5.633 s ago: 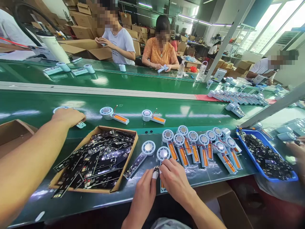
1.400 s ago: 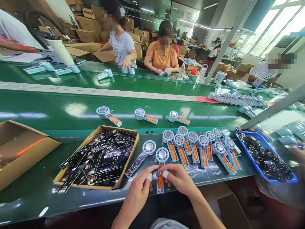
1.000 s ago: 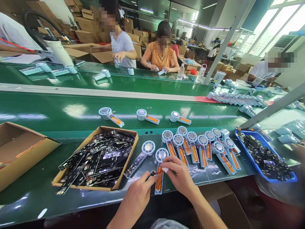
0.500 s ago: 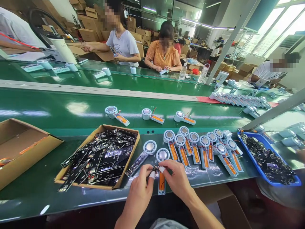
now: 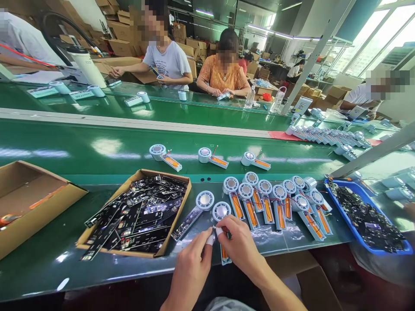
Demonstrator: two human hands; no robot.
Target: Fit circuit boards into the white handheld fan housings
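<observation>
My left hand [image 5: 191, 268] and my right hand [image 5: 240, 244] meet over a pale blue fan half [image 5: 222, 211] with an orange battery in its handle, lying at the bench's front edge. Both hands pinch with taped fingertips at the handle, just below the round head. What the fingertips hold is too small to name. Left of it lies another fan half [image 5: 196, 211] with a dark circuit board fitted in its handle. A cardboard tray of black circuit boards [image 5: 139, 214] stands left of my hands.
A row of several fan halves [image 5: 279, 201] lies to the right, then a blue bin of boards [image 5: 366, 211]. Three fan halves [image 5: 210, 157] ride the green conveyor [image 5: 81, 147]. An open carton [image 5: 29, 203] sits far left. Other people work across the belt.
My fingertips have closed together over the fan's handle, which has tilted slightly. The three fan halves on the conveyor have drifted right. The co-worker's arm seen at the left earlier is gone.
</observation>
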